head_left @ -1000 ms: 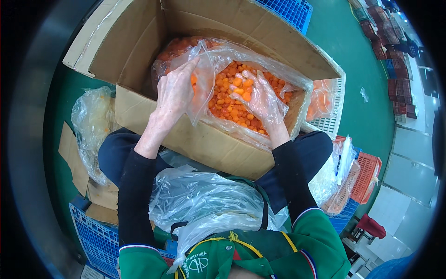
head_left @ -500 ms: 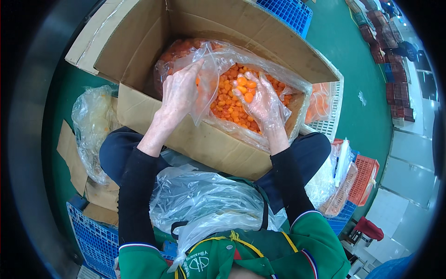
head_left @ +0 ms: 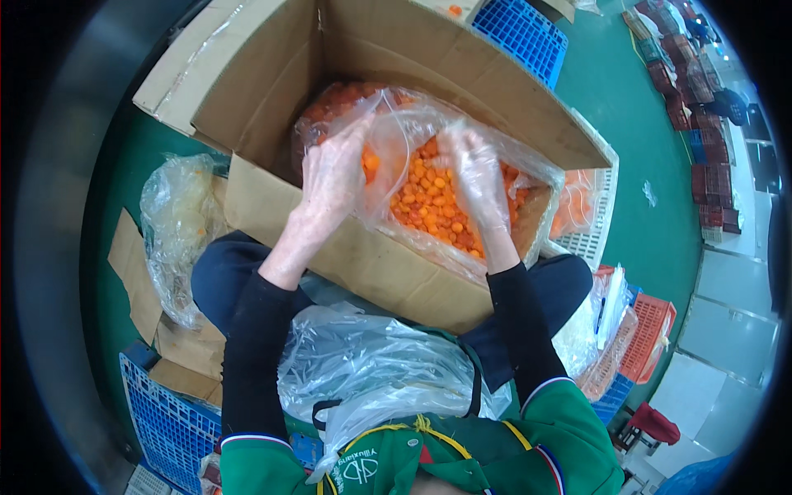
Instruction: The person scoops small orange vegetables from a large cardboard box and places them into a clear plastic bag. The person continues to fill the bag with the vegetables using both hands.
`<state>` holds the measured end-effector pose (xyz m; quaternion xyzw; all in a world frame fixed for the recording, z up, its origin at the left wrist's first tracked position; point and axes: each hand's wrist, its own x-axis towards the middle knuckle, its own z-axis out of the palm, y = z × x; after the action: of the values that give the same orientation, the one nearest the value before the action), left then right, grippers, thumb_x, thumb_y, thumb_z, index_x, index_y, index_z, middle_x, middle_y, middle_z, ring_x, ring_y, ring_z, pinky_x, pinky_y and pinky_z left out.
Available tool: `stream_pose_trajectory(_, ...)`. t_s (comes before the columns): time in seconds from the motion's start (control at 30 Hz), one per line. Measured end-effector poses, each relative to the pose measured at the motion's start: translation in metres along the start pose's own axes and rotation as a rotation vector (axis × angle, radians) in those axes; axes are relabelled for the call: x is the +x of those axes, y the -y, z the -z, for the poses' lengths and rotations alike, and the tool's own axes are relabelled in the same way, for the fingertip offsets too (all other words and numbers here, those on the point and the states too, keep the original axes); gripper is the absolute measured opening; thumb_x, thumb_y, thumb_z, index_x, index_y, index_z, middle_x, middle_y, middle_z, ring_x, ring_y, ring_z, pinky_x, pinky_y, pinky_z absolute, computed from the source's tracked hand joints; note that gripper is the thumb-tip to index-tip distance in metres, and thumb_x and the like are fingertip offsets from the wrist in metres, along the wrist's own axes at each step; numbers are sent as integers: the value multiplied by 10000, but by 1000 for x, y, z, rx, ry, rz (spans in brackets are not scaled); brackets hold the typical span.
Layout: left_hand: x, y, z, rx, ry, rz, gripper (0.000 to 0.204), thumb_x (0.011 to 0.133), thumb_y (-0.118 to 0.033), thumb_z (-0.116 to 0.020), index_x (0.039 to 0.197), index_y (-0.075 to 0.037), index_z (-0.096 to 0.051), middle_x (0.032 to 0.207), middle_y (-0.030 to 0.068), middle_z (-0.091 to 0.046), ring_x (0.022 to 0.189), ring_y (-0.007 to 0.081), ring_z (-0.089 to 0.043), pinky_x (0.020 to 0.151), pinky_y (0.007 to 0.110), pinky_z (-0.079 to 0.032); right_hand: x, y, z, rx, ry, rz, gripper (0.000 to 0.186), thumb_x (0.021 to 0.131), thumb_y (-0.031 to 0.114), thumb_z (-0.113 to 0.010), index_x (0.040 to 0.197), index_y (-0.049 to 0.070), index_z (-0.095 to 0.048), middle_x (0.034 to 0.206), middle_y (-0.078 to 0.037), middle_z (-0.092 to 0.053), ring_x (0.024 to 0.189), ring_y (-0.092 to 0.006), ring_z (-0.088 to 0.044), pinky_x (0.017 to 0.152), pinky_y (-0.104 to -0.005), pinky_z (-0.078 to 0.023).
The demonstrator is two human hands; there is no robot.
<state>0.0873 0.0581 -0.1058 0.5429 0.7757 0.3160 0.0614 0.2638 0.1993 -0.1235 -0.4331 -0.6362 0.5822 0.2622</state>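
My left hand (head_left: pixel 332 172) is closed on the upper edge of a small clear plastic bag (head_left: pixel 388 157), which has some orange in it. Over the open cardboard box (head_left: pixel 363 260), my right hand (head_left: pixel 478 177) wears a thin clear glove. Its fingers are smeared by motion beside the bag, so their grip and anything in them cannot be made out. Below both hands, small round orange pieces (head_left: pixel 431 202) fill a clear plastic liner (head_left: pixel 532 165) inside the box. More orange pieces show through plastic at the box's far left.
A white crate (head_left: pixel 596 219) with filled clear bags (head_left: pixel 575 202) stands right of the box. Blue crates (head_left: pixel 520 37) sit behind it. Crumpled plastic (head_left: pixel 173 239) and cardboard (head_left: pixel 132 268) lie at left. A red basket (head_left: pixel 648 338) is at lower right; clear plastic (head_left: pixel 371 355) covers my lap.
My right hand has turned over and moved up toward the small bag; the orange pieces seen on its palm no longer show. My left hand keeps hold of the bag. The whole view has shifted slightly.
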Motion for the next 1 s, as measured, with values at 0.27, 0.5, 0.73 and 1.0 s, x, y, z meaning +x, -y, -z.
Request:
stream_pose_trajectory(0.27, 2, 2, -8, -11, -12, -15, 616, 740, 21, -586, 1349, -65, -568, 1332, 122, -617, 946, 374, -691, 813, 439, -570, 38, -133, -38, -1032, 163, 452, 485, 835, 394, -691, 1080, -21, -642, 926, -241, -652, 866, -406, -625, 755, -501, -505)
stream_pose_trajectory(0.5, 5, -1, -14, 0, 22, -6, 613, 725, 37, -596, 1331, -56, -586, 1303, 140, -632, 979, 375, -682, 821, 441, -565, 14, -133, 7, -1043, 442, 457, 261, 908, 210, -611, 1104, 44, -566, 908, -228, -630, 667, -441, -593, 574, -512, -479)
stream_pose_trajectory(0.73, 0, -2, -13, 26, 34, 3, 614, 711, 55, -592, 1313, -61, -602, 1246, 155, -658, 963, 381, -683, 815, 450, -565, 4, -94, 33, 419, 249, -578, 328, 993, 402, -590, 1214, 160, -610, 957, -26, -619, 720, -140, -565, 572, -288, -456)
stream_pose_trajectory(1.0, -1, -1, -18, 54, 18, -32, 592, 725, 46, -607, 1307, -63, -604, 1227, 131, -670, 907, 367, -694, 773, 446, -570, -9, -75, 38, 1197, 258, -578, 490, 1017, 427, -515, 1322, 45, -533, 1330, -221, -569, 1215, -434, -556, 1030, -584, -467)
